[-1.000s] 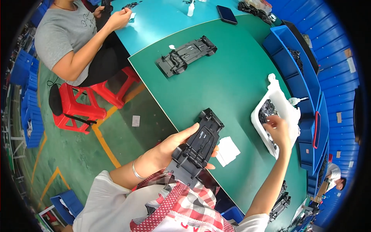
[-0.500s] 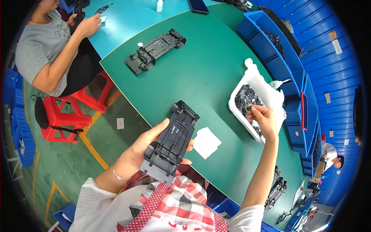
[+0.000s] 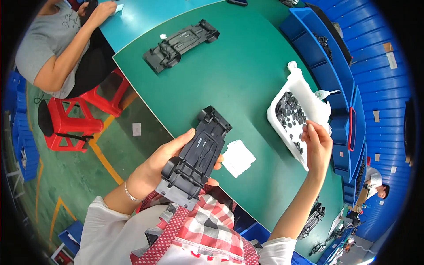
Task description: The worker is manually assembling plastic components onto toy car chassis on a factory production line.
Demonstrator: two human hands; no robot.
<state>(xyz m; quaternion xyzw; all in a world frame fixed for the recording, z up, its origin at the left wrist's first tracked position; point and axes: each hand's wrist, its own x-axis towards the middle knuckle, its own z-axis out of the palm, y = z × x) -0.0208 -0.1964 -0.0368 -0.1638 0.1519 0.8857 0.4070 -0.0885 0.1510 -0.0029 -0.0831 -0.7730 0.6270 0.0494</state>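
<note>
On table [image 3: 247,88]: 2nd chassis [image 3: 182,46] far L; tray [image 3: 276,129] R, w/ loose parts [image 3: 290,109] in it; bottle [image 3: 324,94] btwn tray & bins [image 3: 304,37], which run along R side; paper [image 3: 239,158] btwn tray & held chassis [image 3: 201,152]. Held chassis in left grip [image 3: 154,165], over near L edge; right grip [image 3: 319,148] at tray's near R side. Stools [image 3: 79,126] on floor [image 3: 110,141], L of table; co-worker [image 3: 48,53] far L

Bright, diffuse light bleaches the paper [image 3: 239,159] beside the left fingers [image 3: 217,165] nearly white and casts a soft shadow on the table [image 3: 251,66] left of the right fingers [image 3: 312,133], which look fairly sharp, while the wall [image 3: 380,92] far to their right curves, softened, into the black fisheye rim.
</note>
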